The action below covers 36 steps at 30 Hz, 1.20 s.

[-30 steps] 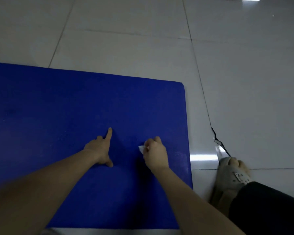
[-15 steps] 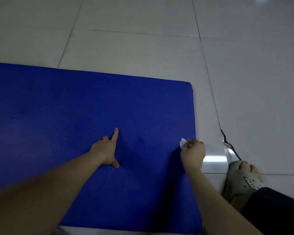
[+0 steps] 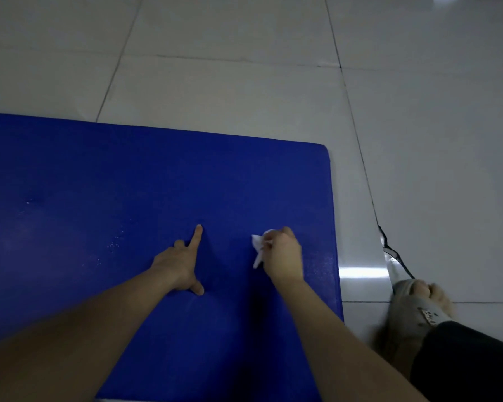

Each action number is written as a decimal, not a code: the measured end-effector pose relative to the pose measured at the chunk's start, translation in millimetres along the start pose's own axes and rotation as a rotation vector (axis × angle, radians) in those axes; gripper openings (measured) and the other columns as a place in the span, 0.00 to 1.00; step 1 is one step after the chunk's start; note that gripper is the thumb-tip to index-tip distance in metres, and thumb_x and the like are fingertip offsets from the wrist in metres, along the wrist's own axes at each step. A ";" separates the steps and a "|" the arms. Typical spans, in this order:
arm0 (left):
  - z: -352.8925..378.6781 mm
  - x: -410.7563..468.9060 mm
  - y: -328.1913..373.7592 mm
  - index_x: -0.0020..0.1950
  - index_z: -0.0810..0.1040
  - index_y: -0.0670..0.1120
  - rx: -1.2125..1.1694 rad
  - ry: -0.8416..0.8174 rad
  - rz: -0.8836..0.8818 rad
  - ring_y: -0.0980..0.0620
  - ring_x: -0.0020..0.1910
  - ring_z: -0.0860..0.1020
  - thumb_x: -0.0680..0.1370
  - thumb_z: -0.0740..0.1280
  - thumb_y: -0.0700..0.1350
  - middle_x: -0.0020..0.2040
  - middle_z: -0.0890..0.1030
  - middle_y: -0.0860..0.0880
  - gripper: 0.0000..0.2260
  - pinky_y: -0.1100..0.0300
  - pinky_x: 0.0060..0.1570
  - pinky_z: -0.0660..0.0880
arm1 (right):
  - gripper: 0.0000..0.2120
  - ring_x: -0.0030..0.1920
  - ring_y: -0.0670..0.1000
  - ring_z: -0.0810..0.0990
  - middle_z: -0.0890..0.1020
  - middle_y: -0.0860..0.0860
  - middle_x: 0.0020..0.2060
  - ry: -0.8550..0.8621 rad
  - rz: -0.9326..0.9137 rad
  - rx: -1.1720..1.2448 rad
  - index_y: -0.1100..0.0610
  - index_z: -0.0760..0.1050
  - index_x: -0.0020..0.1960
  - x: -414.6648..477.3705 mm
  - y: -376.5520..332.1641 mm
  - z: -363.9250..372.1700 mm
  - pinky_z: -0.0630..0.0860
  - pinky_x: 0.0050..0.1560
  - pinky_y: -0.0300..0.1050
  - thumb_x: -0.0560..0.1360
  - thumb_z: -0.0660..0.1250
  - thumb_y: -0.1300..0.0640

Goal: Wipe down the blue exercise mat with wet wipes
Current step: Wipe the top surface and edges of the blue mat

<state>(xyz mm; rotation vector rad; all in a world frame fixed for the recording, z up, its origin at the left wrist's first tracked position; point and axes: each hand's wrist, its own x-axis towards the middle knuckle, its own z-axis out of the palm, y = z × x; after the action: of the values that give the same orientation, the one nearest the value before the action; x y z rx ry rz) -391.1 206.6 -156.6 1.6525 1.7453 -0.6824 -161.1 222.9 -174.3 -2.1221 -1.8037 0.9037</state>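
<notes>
One blue mat, one wipe, one left hand, one right hand, one slipper.

The mat looks like a soft blue foam sheet with a matt, finely grained face that returns almost no light, and a few small pale specks lie on it. The floor is of large pale tiles, smooth and glossy, with a bright strip of reflected light near the mat's right edge and a dark jagged crack in one tile. The wipe pinched in the right hand is thin, soft, white and crumpled. The slipper looks dull grey and rubbery, and the trouser leg is dark matt cloth.
</notes>
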 end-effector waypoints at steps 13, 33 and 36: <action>-2.7 -1.7 2.7 0.75 0.21 0.58 0.003 0.013 -0.003 0.47 0.62 0.75 0.64 0.82 0.60 0.77 0.61 0.43 0.69 0.54 0.51 0.79 | 0.03 0.42 0.51 0.78 0.82 0.58 0.50 0.369 0.480 0.267 0.61 0.78 0.50 21.1 69.5 -55.9 0.71 0.45 0.40 0.79 0.68 0.61; -61.9 11.8 12.9 0.82 0.47 0.46 0.369 0.275 0.056 0.43 0.72 0.65 0.62 0.81 0.63 0.76 0.57 0.42 0.61 0.48 0.66 0.72 | 0.08 0.49 0.55 0.83 0.82 0.54 0.50 0.073 0.125 0.001 0.58 0.84 0.52 50.5 52.9 -62.8 0.68 0.38 0.34 0.76 0.68 0.62; -64.6 14.7 15.6 0.82 0.43 0.44 0.351 0.261 0.028 0.41 0.74 0.63 0.60 0.83 0.62 0.78 0.53 0.39 0.65 0.50 0.68 0.71 | 0.09 0.43 0.53 0.81 0.85 0.57 0.47 0.186 0.268 0.087 0.62 0.83 0.53 44.0 79.0 -86.4 0.69 0.41 0.37 0.76 0.67 0.65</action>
<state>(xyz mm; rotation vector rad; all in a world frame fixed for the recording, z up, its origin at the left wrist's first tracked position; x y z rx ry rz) -381.8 265.5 -123.7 2.0792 1.8549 -0.8280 -44.3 265.9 -161.6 -2.3407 -1.3905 0.7933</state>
